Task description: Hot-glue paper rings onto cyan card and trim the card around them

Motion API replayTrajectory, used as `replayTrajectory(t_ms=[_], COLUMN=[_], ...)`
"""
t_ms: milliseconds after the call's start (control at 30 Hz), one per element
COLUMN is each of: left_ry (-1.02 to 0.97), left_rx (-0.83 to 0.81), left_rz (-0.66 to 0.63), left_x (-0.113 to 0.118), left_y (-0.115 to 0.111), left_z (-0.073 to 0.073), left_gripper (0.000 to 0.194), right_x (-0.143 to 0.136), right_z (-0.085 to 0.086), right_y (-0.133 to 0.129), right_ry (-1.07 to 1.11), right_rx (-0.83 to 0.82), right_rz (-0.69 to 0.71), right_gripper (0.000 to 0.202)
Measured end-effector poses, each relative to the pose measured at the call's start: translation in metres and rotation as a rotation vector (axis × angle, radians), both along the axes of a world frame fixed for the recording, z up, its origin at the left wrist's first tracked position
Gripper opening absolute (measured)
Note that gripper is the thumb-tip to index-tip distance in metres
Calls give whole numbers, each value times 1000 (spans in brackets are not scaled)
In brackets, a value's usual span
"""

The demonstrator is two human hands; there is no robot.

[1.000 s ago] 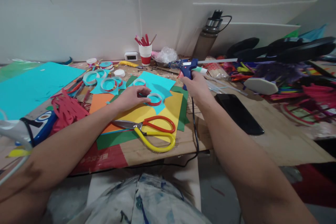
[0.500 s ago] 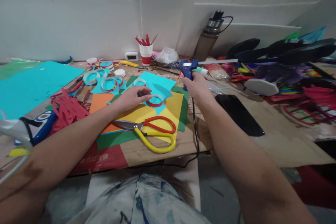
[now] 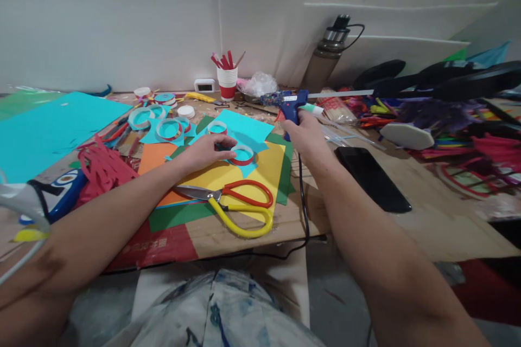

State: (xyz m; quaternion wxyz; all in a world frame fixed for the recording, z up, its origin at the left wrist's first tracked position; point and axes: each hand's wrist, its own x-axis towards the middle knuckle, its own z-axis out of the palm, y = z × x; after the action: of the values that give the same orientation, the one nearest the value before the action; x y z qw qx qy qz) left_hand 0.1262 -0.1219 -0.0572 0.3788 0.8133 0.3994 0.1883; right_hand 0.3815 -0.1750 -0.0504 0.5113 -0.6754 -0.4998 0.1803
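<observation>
My right hand (image 3: 306,133) is closed round the handle of a blue glue gun (image 3: 290,104), whose nozzle points left and which has a glue stick (image 3: 340,94) jutting from its back. A black cord runs down from the handle. My left hand (image 3: 205,152) lies over the paper sheets, thumb and fingers apart, fingertips at the left edge of a red-and-white paper ring (image 3: 243,155). That ring stands on a piece of turquoise paper. Another ring (image 3: 217,128) stands just behind my left hand. Open-bladed or not, I cannot tell of the scissors (image 3: 240,203) on the yellow paper (image 3: 266,173).
More rings (image 3: 169,129) on turquoise paper stand at the left, near red paper strips (image 3: 103,162). A paper cup (image 3: 227,82) of strips, a yellow cutter (image 3: 199,97) and a bottle (image 3: 325,54) are at the back. A phone (image 3: 372,179) lies by my right forearm.
My left hand's fingertips have shifted very slightly at the ring's left edge. The glue gun stays in my right hand, almost unmoved. The view has shifted a little.
</observation>
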Motion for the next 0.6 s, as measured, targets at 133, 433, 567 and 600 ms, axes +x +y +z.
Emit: replayTrajectory(t_ms=[133,433,567,600], left_ry=[-78,60,49,66], left_rx=[86,475,525,508], left_rz=[86,263,102,5], left_x=[-4,-19,-11,-8], left_y=[2,42,25,19], left_z=[3,3,9,11], left_gripper=[40,49,30,26], right_x=[-2,4,3,3], right_z=[1,-9,-7,-7], right_y=[-1,8,7,7], right_ry=[61,104,100,103], right_rx=[-33,-67,-68,-63], right_rz=[9,-5,1,1], right_gripper=[9,9,10,11])
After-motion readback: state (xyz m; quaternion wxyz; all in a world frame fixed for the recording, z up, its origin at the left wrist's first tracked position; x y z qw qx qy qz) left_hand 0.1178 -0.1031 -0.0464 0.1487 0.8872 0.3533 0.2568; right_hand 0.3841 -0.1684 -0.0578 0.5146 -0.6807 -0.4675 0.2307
